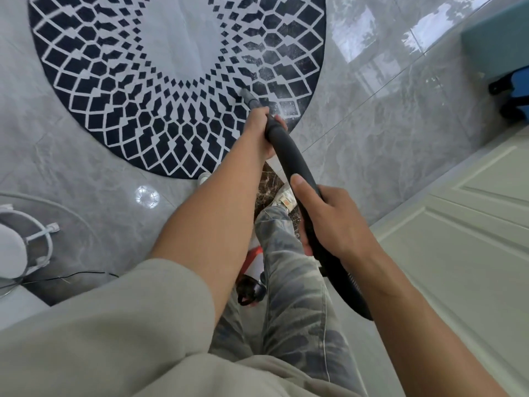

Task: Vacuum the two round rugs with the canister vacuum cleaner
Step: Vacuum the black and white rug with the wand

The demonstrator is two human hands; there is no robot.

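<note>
— Black and white, the round rug [114,81] lies flat on the grey marbled floor tiles [372,124] ahead of you; its near right part looks dusted with pale specks.
— Your grey nozzle [248,96] touches the rug just there, inside the near right edge; the black hose [289,159] runs back from it toward your body.
— Your left hand [262,133] is the forward one; its fingers curl round the hose just behind the nozzle.
— Your right hand [329,219] grips the same hose further back; the thumb lies along the top, the fingers wrap beneath.
— Between your left forearm and your jeans [294,282] a red, white and black shape [253,266] sits low on the floor; too much of it is hidden for me to name it.
— One pale shoe [283,196] of yours stands just short of the rug's rim.
— At your left a round glass table [57,207] rests on a white frame; at your right is a pale panelled door [458,239]; far right, a blue object [515,93] on dark wheels.
</note>
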